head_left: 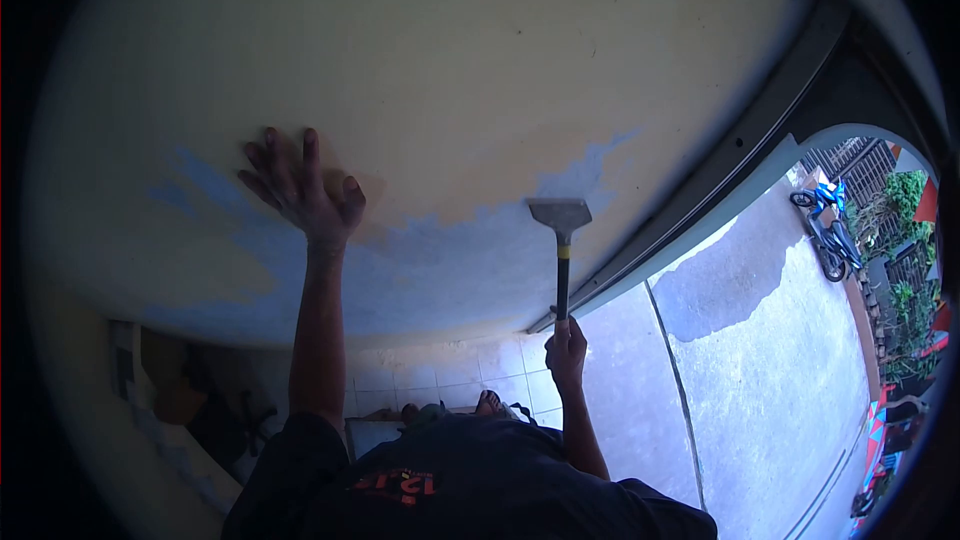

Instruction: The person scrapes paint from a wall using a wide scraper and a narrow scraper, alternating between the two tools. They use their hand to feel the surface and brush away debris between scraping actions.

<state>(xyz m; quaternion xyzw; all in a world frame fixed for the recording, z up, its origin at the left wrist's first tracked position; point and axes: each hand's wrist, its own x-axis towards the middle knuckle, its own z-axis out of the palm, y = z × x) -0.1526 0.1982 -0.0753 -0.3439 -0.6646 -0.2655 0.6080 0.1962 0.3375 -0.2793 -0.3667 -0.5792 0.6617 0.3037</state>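
My left hand [312, 198] rests on the wall [420, 70] with its fingers spread. Lower down, my right hand [567, 352] is wrapped round the dark handle of a long-handled scraper [563, 250], which has a yellow band below its wide metal blade. The blade's edge overlaps the wall at the border between the yellowish paint and a bare bluish-grey patch [430, 265]. That patch has a ragged upper edge and runs from under my left hand across to the right of the blade.
A dark frame [740, 145] borders the wall on the right. Beyond it lies a concrete yard [770, 370] with a blue motorbike [828, 230] and plants by a fence. White floor tiles [455, 370] show near my feet. Dark items stand in shadow at lower left.
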